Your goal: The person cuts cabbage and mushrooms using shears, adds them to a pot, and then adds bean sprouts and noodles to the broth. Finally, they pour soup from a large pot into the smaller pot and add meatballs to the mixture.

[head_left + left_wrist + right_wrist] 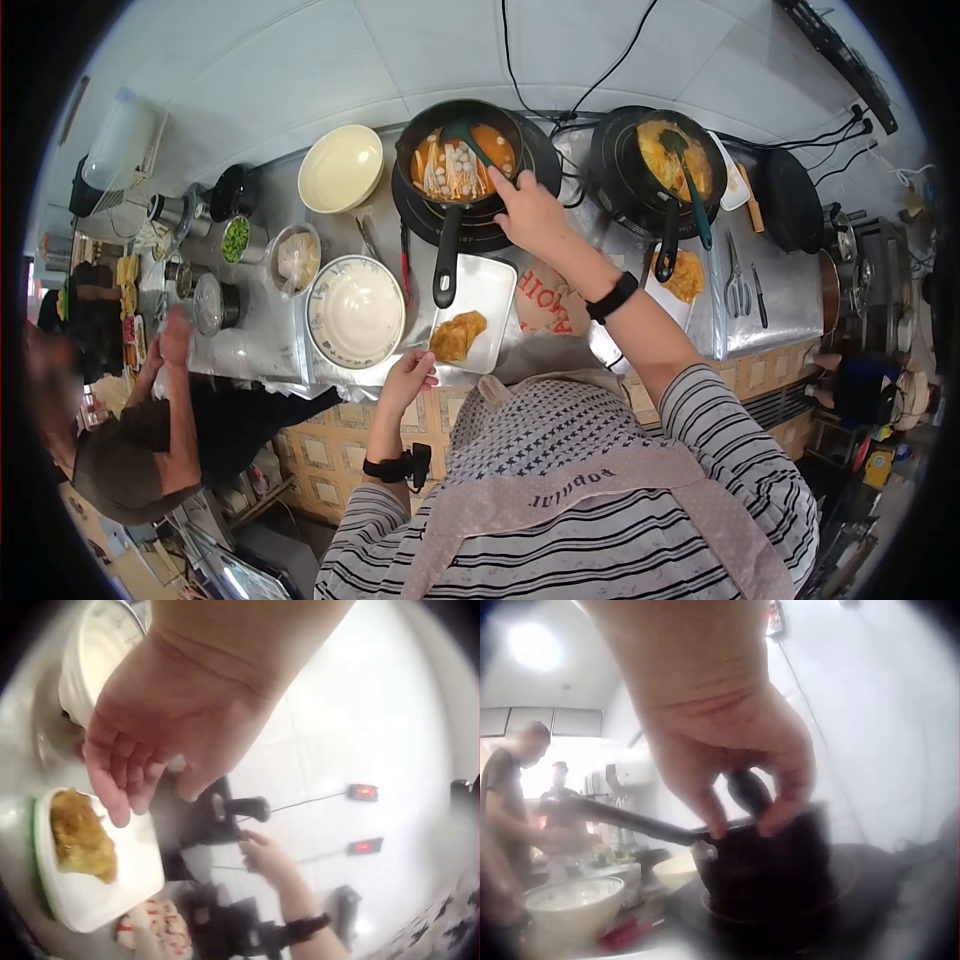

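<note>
My right hand (540, 215) pinches the handle of a dark green spatula (483, 150) between thumb and fingers. The spatula's head sits in an orange soup with enoki mushrooms (455, 172), inside a black pot (449, 250) on a round black burner. In the right wrist view, the fingertips are right at the pot's rim around the dark handle. My left hand (408, 378) hangs with fingers loosely bent and holds nothing. It is beside the near left corner of a white tray (490, 297), where a golden-brown fried piece (458, 337) lies.
A patterned bowl (357, 312) and a cream bowl (341, 168) stand left of the pot. A second pan (668, 250) with yellow food and another green utensil is at right, near scissors (738, 290). Another person (130, 440) works at far left. Cables run behind the burners.
</note>
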